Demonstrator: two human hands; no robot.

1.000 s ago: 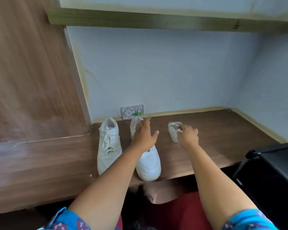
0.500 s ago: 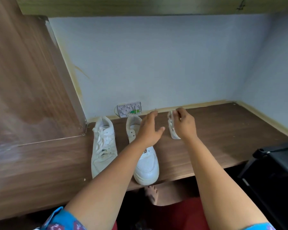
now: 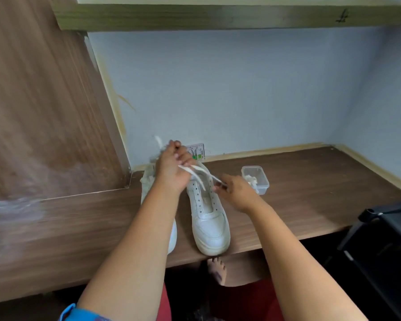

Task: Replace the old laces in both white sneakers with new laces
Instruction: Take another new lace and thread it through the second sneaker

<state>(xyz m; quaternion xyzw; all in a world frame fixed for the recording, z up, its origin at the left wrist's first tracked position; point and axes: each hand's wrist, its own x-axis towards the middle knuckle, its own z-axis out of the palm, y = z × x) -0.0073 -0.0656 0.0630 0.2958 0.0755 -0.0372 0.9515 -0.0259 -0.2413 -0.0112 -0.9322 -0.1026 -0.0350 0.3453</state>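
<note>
Head view: two white sneakers are seen side by side on a brown wooden desk [image 3: 310, 193], toes pointing toward the viewer, against a pale blue wall. The right sneaker [image 3: 207, 216] is in full sight; its eyelets appear bare, so its old lace is judged already removed. The left sneaker [image 3: 148, 181] is mostly hidden behind the left forearm, and whether it is laced cannot be told.

A white lace [image 3: 202, 174] is stretched between both hands above the right sneaker's opening. The left hand [image 3: 171, 167] is raised at the far end of the shoes, its grip closed around the lace, with a loose tail sticking up beyond the fingers. The right hand [image 3: 235, 191] is just right of the right sneaker, its grip pinched narrowly on the lace's other end.

A small clear plastic container [image 3: 256, 179] holding something white is seen on the desk just right of the right hand. A black object is seen at the near right.

The task is judged early: threading of the right sneaker is not yet begun, and the left sneaker is left to do.
</note>
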